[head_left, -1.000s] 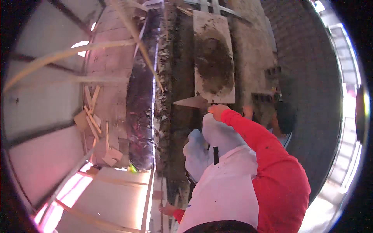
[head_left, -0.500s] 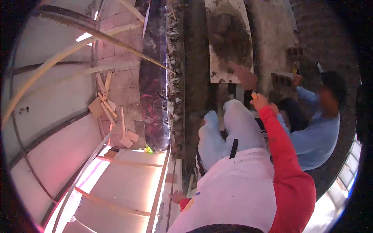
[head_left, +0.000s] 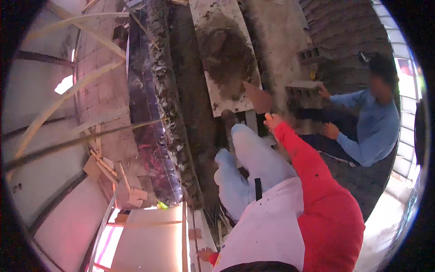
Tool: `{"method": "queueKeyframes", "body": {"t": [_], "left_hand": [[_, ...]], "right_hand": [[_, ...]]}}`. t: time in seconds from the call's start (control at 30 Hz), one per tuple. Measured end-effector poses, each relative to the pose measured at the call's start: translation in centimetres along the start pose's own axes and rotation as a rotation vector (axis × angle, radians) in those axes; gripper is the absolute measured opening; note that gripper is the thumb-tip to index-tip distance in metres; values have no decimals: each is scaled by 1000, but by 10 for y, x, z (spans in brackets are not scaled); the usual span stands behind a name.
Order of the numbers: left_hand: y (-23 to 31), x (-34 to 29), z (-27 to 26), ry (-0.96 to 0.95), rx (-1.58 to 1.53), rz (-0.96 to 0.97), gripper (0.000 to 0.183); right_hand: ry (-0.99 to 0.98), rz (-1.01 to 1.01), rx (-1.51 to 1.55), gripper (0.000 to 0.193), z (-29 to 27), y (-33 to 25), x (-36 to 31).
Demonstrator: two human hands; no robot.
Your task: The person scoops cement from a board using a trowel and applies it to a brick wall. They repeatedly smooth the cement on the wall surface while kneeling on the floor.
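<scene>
My right hand [head_left: 273, 121] is closed round the orange handle of a trowel [head_left: 258, 98]. The pointed blade reaches over the near end of a long white board [head_left: 219, 103], close to a dark heap of wet mortar [head_left: 226, 50] spread there. Low in the picture, my left hand [head_left: 205, 255] rests with its fingers spread on a narrow ledge [head_left: 209, 231] along the wall, holding nothing. To the right, a co-worker in a blue top has one hand on a grey hollow block [head_left: 302, 92].
A rough-topped block wall [head_left: 170, 104] runs along my left, with dark plastic sheeting [head_left: 152, 149] beside it. Wooden poles [head_left: 86, 129] cross over on the left. Another hollow block [head_left: 309, 55] lies farther off at right. Scrap wood [head_left: 106, 170] lies beyond the wall.
The view has turned, shifting the board and wall leftward. The trowel stays in my right hand near the board's end. My left hand remains on the ledge; the co-worker's lower hand shows more clearly.
</scene>
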State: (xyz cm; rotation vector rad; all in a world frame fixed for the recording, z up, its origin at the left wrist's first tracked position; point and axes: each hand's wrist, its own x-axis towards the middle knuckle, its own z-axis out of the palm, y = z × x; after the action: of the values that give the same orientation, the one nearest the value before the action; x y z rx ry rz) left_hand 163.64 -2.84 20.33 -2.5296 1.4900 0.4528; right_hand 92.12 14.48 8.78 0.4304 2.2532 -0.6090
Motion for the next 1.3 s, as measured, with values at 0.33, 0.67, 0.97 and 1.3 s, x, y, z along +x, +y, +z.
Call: {"method": "queueKeyframes", "body": {"t": [0.33,0.67,0.97,1.3], "left_hand": [[143,-10,83,-648,-332,-114,16],[311,-76,250,-867,36,300,25],[375,-127,343,-706,450,652,32],[337,-141,353,-710,410,790,37]], "right_hand": [[-171,141,-18,21,-27,-30,93],[-114,71,-219,21,75,96,329],[241,-465,-253,24,126,64,537],[-274,-51,428,13,84,-100,512]]}}
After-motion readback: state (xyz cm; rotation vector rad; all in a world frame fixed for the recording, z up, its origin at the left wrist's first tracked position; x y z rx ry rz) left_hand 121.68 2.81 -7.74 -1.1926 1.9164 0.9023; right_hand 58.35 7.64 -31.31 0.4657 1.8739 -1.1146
